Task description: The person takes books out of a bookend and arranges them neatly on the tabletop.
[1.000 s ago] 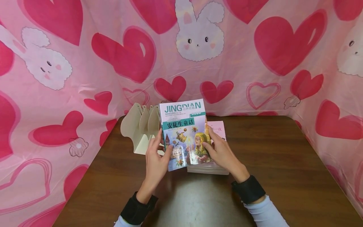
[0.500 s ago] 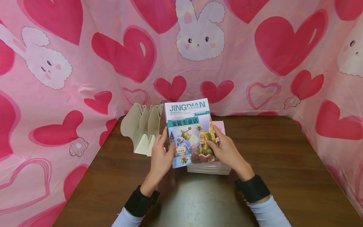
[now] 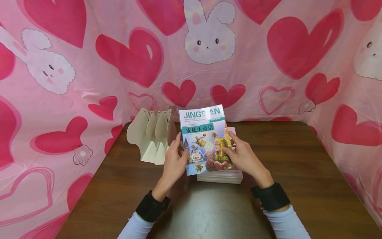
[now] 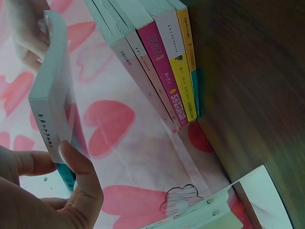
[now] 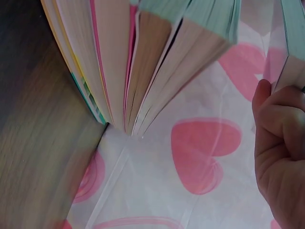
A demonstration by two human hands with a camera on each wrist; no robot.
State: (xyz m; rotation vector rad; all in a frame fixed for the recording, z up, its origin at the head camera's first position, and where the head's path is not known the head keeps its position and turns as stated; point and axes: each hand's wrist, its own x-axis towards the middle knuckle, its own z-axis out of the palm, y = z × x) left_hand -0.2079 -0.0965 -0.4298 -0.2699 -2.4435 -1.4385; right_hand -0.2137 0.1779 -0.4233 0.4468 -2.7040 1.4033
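Note:
A paperback book point(image 3: 204, 141) with a teal and white cover is held up, tilted, above a stack of books point(image 3: 219, 178) in the head view. My left hand point(image 3: 176, 162) grips its left edge, thumb on the front cover. On the opposite edge my right hand point(image 3: 249, 161) holds it the same way. The left wrist view shows the book's pale spine point(image 4: 47, 124) between the thumb and fingers of my left hand point(image 4: 71, 195). In the right wrist view, my right hand point(image 5: 281, 138) holds the page side. The stacked books point(image 4: 164, 67) lie apart from the held one.
A cream-coloured divided book rack point(image 3: 149, 139) stands left of the stack on the dark wooden table point(image 3: 292, 172). Behind and at both sides hangs a pink cloth point(image 3: 253, 59) with hearts and rabbits.
Both hands have shifted to the right together with the book, bringing it more over the stack and uncovering more of the rack. The stack and the rack have stayed in place.

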